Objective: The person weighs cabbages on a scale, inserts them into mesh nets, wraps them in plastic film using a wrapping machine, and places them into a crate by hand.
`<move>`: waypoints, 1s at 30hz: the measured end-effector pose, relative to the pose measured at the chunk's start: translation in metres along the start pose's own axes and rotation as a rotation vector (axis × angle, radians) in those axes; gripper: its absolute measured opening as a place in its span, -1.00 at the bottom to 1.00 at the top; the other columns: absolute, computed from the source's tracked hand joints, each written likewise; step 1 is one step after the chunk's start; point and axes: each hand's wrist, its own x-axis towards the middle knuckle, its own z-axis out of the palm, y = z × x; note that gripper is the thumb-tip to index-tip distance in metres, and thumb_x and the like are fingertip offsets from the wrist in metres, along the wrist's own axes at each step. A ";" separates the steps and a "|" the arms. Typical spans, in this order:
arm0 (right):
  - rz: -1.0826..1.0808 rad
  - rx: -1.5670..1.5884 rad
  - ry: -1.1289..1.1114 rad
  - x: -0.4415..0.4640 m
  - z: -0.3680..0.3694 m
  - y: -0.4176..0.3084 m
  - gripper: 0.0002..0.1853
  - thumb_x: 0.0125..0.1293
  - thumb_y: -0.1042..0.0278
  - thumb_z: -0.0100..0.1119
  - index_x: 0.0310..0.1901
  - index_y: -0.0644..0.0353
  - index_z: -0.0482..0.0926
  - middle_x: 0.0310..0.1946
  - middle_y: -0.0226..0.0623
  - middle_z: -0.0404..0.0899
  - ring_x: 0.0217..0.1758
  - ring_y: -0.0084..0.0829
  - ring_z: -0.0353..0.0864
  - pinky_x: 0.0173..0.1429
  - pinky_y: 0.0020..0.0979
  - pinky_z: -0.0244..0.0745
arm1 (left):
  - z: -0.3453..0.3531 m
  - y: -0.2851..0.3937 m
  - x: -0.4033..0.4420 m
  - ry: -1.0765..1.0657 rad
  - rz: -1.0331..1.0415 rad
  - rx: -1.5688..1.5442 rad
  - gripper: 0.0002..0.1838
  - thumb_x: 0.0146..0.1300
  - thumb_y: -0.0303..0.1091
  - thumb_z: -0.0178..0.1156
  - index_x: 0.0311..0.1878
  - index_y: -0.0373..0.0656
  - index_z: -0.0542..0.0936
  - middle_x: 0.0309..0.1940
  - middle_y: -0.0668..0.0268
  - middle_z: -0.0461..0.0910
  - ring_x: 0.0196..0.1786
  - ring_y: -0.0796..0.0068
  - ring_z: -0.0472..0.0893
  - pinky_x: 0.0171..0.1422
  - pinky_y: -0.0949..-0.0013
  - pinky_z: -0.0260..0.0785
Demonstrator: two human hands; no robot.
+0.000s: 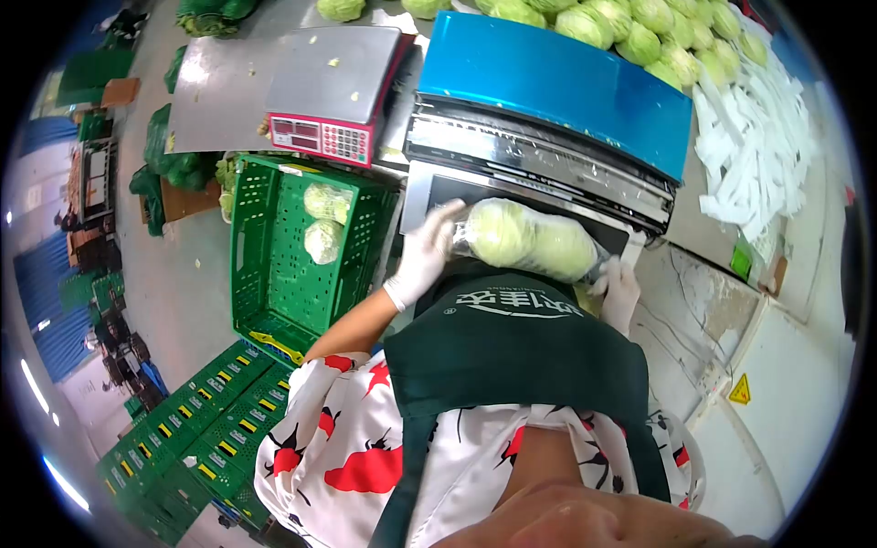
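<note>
Both hands wear thin white gloves and work at the two ends of one wrapped pair of cabbages [534, 241], located in front of the wearer, just above the apron's upper edge in view and over the black plate of a blue-topped machine. Left hand [427, 253]: fingers bent and closed on the film at the left end of the pair, palm turned inward. Right hand [618, 290]: fingers drawn together, pinching the gathered film at the right end. The two pale green heads lie side by side under clear, glossy film; whether their underside bears on the black plate [448, 189] cannot be told. The blue-topped machine [557, 87] stands directly beyond, its metal front facing the wearer. Dark green apron [512, 356] with white lettering, worn over a white garment with red print. To the left, a green crate [279, 256], containing two film-wrapped heads [325, 222] near its right wall. Beyond the crate, a scale [333, 73] with a red keypad front and a few leaf scraps on its pan, standing on the metal table [215, 100]. Past the machine on the right, a heap of unwrapped cabbages [653, 36]; next to it, a tangle of white strips [754, 151]. Lower left, stacked green crates [196, 425] with yellow-and-black marks. Lower right, a yellow warning triangle [740, 390] on a white surface.
</note>
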 end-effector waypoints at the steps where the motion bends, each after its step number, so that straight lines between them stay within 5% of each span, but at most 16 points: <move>1: 0.247 0.272 -0.005 0.006 -0.005 -0.022 -0.91 0.41 0.35 0.14 -0.24 0.14 0.57 -0.47 -0.28 0.52 -0.56 -0.58 0.47 -0.50 -0.48 0.33 | -0.002 0.010 0.006 0.027 -0.105 -0.067 -0.66 0.53 -0.45 0.01 0.29 -0.08 0.54 -0.50 0.49 0.52 -0.54 0.77 0.32 -0.44 0.62 0.26; 2: 0.289 0.129 -0.049 0.008 -0.011 -0.015 -0.89 0.41 0.34 0.14 -0.27 0.13 0.57 -0.48 -0.28 0.52 -0.57 -0.56 0.45 -0.50 -0.46 0.32 | -0.003 0.003 0.012 -0.010 -0.147 -0.242 -0.69 0.56 -0.40 -0.01 0.26 -0.18 0.54 -0.45 0.55 0.54 -0.52 0.82 0.24 -0.44 0.67 0.13; 4: 0.366 -0.152 -0.149 0.012 -0.025 0.005 -0.85 0.41 0.30 0.14 -0.32 0.11 0.56 -0.50 -0.26 0.53 -0.60 -0.52 0.41 -0.51 -0.40 0.29 | -0.003 -0.033 0.006 -0.191 -0.389 -0.342 -0.71 0.56 -0.37 0.01 0.20 -0.25 0.57 -0.42 0.49 0.57 -0.40 0.76 0.39 -0.30 0.61 0.28; 6: -0.481 -0.875 -0.200 -0.008 -0.011 0.036 -0.77 0.37 0.24 0.15 -0.29 0.24 0.62 -0.59 -0.26 0.55 -0.48 -0.38 0.57 -0.32 -0.27 0.47 | 0.012 -0.105 -0.016 -0.346 -0.457 -0.243 -0.73 0.54 -0.35 0.04 0.10 -0.29 0.63 -0.30 0.36 0.67 -0.24 0.65 0.54 -0.09 0.50 0.43; 7: -0.129 -0.645 -0.120 -0.016 0.003 0.052 -0.75 0.33 0.24 0.17 -0.25 0.29 0.64 -0.54 -0.22 0.60 -0.40 -0.33 0.65 -0.21 -0.23 0.53 | 0.019 -0.103 -0.018 -0.472 -0.340 -0.068 -0.74 0.52 -0.35 0.07 -0.01 -0.31 0.68 -0.27 0.37 0.68 -0.25 0.67 0.56 -0.12 0.52 0.44; 10: 0.245 -0.233 -0.129 -0.021 0.029 0.048 -0.72 0.33 0.27 0.15 -0.16 0.36 0.65 -0.34 -0.12 0.70 -0.20 -0.29 0.72 -0.07 -0.25 0.56 | 0.049 -0.097 -0.017 -0.395 -0.559 -0.691 -0.75 0.50 -0.37 0.09 0.01 -0.32 0.68 -0.22 0.34 0.71 -0.24 0.65 0.61 -0.11 0.53 0.47; 11: 0.103 -0.511 -0.408 -0.017 0.014 0.060 -0.52 0.41 0.02 0.07 0.02 0.35 0.62 -0.02 -0.02 0.68 0.02 -0.29 0.68 0.12 -0.27 0.52 | 0.045 -0.094 -0.011 -0.377 -0.545 -0.769 -0.74 0.49 -0.38 0.10 0.05 -0.34 0.66 -0.19 0.32 0.72 -0.21 0.62 0.64 -0.10 0.52 0.49; 12: 0.110 -0.405 -0.470 -0.014 0.016 0.054 -0.50 0.41 0.00 0.06 0.04 0.36 0.61 0.00 -0.02 0.67 0.04 -0.29 0.67 0.13 -0.27 0.51 | 0.046 -0.088 -0.006 -0.313 -0.517 -0.782 -0.73 0.50 -0.37 0.10 0.05 -0.36 0.65 -0.17 0.30 0.72 -0.18 0.61 0.65 -0.09 0.52 0.50; 14: 0.314 0.106 -0.503 -0.005 0.031 0.025 -0.46 0.42 -0.05 0.04 0.08 0.36 0.58 0.04 -0.02 0.64 0.07 -0.28 0.65 0.17 -0.27 0.49 | 0.044 -0.054 0.004 -0.206 -0.426 -0.831 -0.71 0.51 -0.35 0.08 0.08 -0.37 0.64 -0.10 0.27 0.71 -0.12 0.61 0.65 -0.06 0.53 0.50; 17: 0.577 0.709 -0.545 0.003 0.061 -0.025 -0.40 0.43 -0.11 0.00 0.13 0.36 0.54 0.09 -0.02 0.61 0.12 -0.28 0.62 0.22 -0.27 0.46 | 0.038 0.017 0.040 -0.183 -0.231 -0.899 -0.70 0.52 -0.21 0.09 -0.32 -0.15 0.62 -0.43 0.50 0.54 -0.37 0.75 0.46 -0.28 0.55 0.34; 20: 0.667 0.921 -0.563 0.009 0.089 -0.065 -0.34 0.44 -0.17 -0.03 0.19 0.37 0.51 0.15 -0.01 0.58 0.17 -0.27 0.60 0.27 -0.26 0.44 | 0.039 0.030 0.065 -0.477 -0.033 -1.376 -0.73 0.47 -0.18 0.15 0.01 -0.19 0.54 -0.41 0.46 0.45 -0.35 0.65 0.44 -0.20 0.50 0.36; 21: 0.654 0.938 -0.572 0.010 0.095 -0.078 -0.32 0.44 -0.20 -0.05 0.21 0.37 0.50 0.17 -0.01 0.57 0.18 -0.27 0.59 0.29 -0.26 0.43 | 0.027 0.063 0.053 -0.515 0.122 -1.433 -0.52 0.35 -0.18 0.25 0.22 -0.27 0.47 -0.05 0.16 0.62 0.10 0.34 0.58 0.32 0.30 0.38; 23: 0.587 0.928 -0.611 0.004 0.100 -0.105 -0.28 0.45 -0.24 -0.07 0.24 0.37 0.47 0.21 -0.01 0.55 0.21 -0.26 0.57 0.32 -0.26 0.41 | 0.006 0.076 0.031 -0.740 -0.015 -1.493 -0.40 0.33 -0.15 0.22 0.33 -0.32 0.41 0.18 0.00 0.56 0.32 0.13 0.49 0.55 0.14 0.17; 25: 0.415 0.863 -0.694 -0.010 0.096 -0.125 -0.17 0.45 -0.34 -0.16 0.37 0.36 0.32 0.33 0.00 0.41 0.36 -0.20 0.42 0.46 -0.20 0.23 | -0.012 0.050 0.021 -0.821 -0.050 -1.311 -0.39 0.43 -0.09 0.07 0.35 -0.39 0.38 0.30 -0.10 0.47 0.37 0.04 0.46 0.55 0.05 0.16; 27: 0.212 0.680 -0.837 -0.009 0.092 -0.117 -0.07 0.42 -0.42 -0.21 0.46 0.37 0.20 0.43 -0.02 0.28 0.48 -0.20 0.28 0.58 -0.21 0.04 | -0.011 0.036 0.010 -0.621 -0.272 -1.400 -0.43 0.49 -0.11 -0.01 0.37 -0.38 0.37 0.28 -0.07 0.49 0.34 0.07 0.48 0.52 0.08 0.20; 30: -0.055 -0.097 -0.853 0.010 0.112 -0.106 -0.12 0.44 -0.37 -0.25 0.42 0.37 0.26 0.36 -0.05 0.39 0.40 -0.20 0.39 0.50 -0.19 0.19 | -0.023 0.015 0.009 -0.464 -0.226 -1.613 -0.47 0.55 -0.12 -0.09 0.36 -0.36 0.38 0.23 -0.04 0.52 0.30 0.11 0.52 0.48 0.10 0.26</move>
